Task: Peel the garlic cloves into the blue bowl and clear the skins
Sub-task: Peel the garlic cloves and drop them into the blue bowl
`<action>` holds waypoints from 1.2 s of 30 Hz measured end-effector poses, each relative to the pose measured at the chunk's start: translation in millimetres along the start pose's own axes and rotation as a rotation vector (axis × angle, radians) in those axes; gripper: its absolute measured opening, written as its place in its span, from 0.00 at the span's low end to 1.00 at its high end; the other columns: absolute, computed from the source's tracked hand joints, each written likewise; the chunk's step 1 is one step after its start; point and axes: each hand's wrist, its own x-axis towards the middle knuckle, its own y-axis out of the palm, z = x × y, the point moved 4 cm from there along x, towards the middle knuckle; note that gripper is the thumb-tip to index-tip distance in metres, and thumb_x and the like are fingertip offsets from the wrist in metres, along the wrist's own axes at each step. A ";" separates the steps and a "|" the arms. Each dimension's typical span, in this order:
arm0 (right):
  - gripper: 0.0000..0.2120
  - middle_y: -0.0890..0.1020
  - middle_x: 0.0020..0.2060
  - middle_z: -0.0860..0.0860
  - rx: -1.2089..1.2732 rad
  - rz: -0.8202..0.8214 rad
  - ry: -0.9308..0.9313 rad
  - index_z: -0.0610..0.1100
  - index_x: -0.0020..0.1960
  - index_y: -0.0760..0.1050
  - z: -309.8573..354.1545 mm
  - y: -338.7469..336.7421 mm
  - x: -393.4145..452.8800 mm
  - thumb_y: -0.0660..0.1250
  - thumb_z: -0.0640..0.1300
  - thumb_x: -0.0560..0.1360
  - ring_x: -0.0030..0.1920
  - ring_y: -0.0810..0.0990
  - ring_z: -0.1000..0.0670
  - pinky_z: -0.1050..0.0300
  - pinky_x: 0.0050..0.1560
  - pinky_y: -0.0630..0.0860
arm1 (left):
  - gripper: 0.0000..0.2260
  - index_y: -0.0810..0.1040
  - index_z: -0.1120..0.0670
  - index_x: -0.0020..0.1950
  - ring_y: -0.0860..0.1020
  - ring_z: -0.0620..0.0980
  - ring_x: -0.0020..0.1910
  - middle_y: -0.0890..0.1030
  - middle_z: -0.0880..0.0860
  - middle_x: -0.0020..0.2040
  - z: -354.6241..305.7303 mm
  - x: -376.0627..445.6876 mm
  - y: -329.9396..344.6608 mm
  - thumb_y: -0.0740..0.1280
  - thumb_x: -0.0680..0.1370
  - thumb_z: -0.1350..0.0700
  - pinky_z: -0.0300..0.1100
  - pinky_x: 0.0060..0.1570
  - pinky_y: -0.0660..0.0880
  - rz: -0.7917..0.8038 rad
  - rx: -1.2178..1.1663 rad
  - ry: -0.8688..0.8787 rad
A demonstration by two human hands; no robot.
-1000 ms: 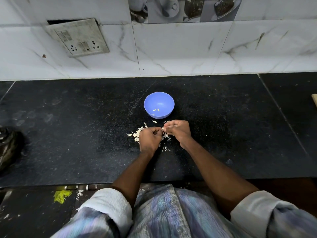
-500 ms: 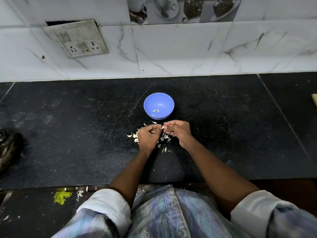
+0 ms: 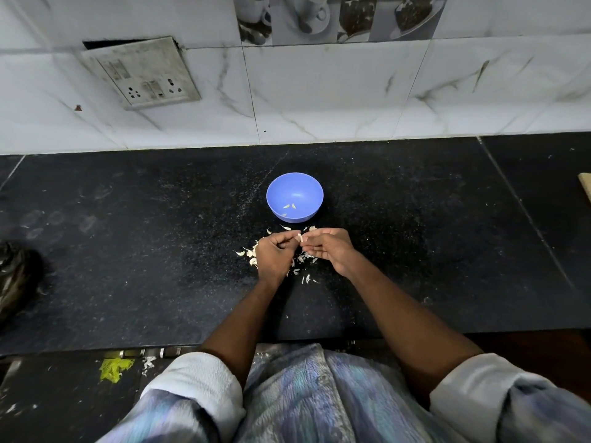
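Garlic clove (image 3: 300, 237) is pinched between our two hands, held just above the black counter (image 3: 128, 251) a little short of the blue bowl (image 3: 294, 197). Going from closest out: our rolled-up pale sleeves (image 3: 198, 378) and forearms come in over the counter's front edge, and the left hand (image 3: 275, 255) has its fingers curled in, tips clamped on the near-left side of the clove. The right hand (image 3: 329, 247) meets it from the other side, thumb and forefinger pinching the same clove, other fingers loosely bent. Under and around both hands we've got a scatter of pale skins (image 3: 249, 253), some poking out left of the left hand, some trailing toward us. Just past the hands sits the bowl, upright, with a few small pale pieces (image 3: 289, 206) on its bottom; can't really tell if they're cloves or bits of skin. Further back the counter ends at a white marble-look tiled wall (image 3: 319, 91), with a grubby switch and socket plate (image 3: 140, 73) up on the left.
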 end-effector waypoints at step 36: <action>0.05 0.87 0.42 0.40 -0.118 -0.093 -0.114 0.37 0.47 0.86 -1.1 7.3 -1.5 0.73 0.31 0.74 0.40 0.84 0.49 0.59 0.46 0.83 | 0.05 0.91 0.54 0.48 0.85 0.41 0.39 0.88 0.46 0.40 -9.4 -11.2 -3.3 0.75 0.76 0.61 0.35 0.43 0.79 -0.082 0.044 0.023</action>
